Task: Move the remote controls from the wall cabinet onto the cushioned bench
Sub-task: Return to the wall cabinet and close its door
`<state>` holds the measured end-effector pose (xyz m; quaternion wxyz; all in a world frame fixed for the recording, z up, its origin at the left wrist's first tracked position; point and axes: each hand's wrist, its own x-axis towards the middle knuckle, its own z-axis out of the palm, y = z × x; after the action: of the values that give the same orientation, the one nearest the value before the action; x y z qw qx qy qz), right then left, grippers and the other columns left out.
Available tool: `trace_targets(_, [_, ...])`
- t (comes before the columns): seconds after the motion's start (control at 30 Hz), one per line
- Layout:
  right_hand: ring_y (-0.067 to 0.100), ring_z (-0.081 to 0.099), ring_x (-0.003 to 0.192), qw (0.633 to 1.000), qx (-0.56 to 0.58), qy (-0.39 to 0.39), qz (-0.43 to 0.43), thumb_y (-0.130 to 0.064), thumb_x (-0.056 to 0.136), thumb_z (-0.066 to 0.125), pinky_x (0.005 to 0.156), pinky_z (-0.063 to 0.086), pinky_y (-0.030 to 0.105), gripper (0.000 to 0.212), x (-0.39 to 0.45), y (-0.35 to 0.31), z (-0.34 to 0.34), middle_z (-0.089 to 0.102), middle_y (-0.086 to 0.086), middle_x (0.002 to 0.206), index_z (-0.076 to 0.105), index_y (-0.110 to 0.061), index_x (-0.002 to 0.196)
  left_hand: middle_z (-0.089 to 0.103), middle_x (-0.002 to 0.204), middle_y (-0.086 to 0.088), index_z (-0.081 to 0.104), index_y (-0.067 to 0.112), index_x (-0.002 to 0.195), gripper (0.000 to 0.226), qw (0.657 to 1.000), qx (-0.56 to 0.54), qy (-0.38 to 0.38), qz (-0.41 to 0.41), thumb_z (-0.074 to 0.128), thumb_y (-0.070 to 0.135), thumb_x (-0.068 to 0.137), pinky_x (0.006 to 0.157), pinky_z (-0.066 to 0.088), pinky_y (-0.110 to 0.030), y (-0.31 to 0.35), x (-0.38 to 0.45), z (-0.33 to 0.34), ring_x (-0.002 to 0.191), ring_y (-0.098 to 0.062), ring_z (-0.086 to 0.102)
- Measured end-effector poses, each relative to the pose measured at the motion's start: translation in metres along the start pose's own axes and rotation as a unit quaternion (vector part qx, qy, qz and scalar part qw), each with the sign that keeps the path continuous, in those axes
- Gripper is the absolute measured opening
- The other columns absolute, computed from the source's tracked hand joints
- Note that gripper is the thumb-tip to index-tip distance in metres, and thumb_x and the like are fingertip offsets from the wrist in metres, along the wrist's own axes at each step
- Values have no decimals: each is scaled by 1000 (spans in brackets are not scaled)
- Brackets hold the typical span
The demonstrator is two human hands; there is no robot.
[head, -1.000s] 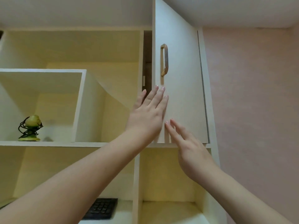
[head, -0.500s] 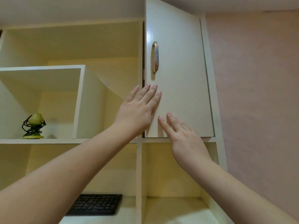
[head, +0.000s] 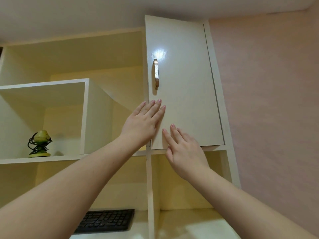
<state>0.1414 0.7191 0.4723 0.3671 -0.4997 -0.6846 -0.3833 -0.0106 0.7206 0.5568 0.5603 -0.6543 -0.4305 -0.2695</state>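
Big shelf unit [head: 148, 178] up ahead, door [head: 183, 87] flush shut, handle [head: 155, 74] untouched. Both palms flat on the door: left hand [head: 143, 123] fingers straight and together, right hand [head: 184, 150] fingers straight, slightly spread, holding nothing. No remotes in view, no bench either; presumably behind that door. Looks like the closing step. Next: turn away, find the bench. Keyboard [head: 105, 221] below, ornament [head: 40, 144] left.

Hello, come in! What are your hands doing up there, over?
Left hand and right hand flat, open, on the cabinet door. Door looks shut. No remote controls in view. Nothing blocking; handle untouched.
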Motion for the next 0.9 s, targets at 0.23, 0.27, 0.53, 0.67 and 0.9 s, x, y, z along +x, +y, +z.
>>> trace_targets(0.23, [23, 24, 143, 1000, 19, -16, -6, -35, 95, 22, 114, 22, 37, 58, 4, -4, -1, 21, 9, 158, 23, -18, 150, -3, 161, -3, -1, 17, 152, 55, 1000, -5, -28, -9, 13, 34, 101, 119, -5, -35, 3, 6, 7, 148, -16, -2])
trace_targets(0.27, [22, 20, 145, 999, 23, -26, -10, -35, 97, 22, 116, 17, 36, 57, 7, -4, -2, 17, 8, 159, 18, -17, 151, -3, 161, -4, -1, 16, 152, 55, 999, -7, -39, -14, 13, 34, 101, 119, -4, -35, 4, 7, 8, 148, -17, -2])
trace_targets(0.53, [17, 11, 146, 996, -12, -87, -9, -32, 99, 20, 116, 9, 33, 58, 24, 5, 11, 9, 3, 161, 8, -11, 152, -2, 161, -6, 4, 12, 152, 55, 988, -44, -142, -42, 13, 34, 102, 120, 0, -35, 11, 22, 26, 148, -17, 3])
trace_targets(0.67, [17, 8, 147, 996, -15, -85, -12, -31, 98, 23, 117, 7, 33, 59, 22, 5, 15, 8, 3, 161, 9, -12, 152, -5, 161, -5, 1, 13, 152, 56, 986, -67, -143, -50, 15, 34, 101, 120, 1, -35, 12, 19, 35, 148, -16, 0])
trace_targets(0.9, [19, 18, 145, 989, 22, -144, -1, -40, 99, 20, 114, 16, 34, 58, 26, 8, -4, 14, 4, 160, 16, -14, 151, -5, 161, 1, 4, 20, 152, 55, 972, -89, -212, -43, 13, 38, 100, 118, 6, -43, 2, 23, 15, 147, -15, 3])
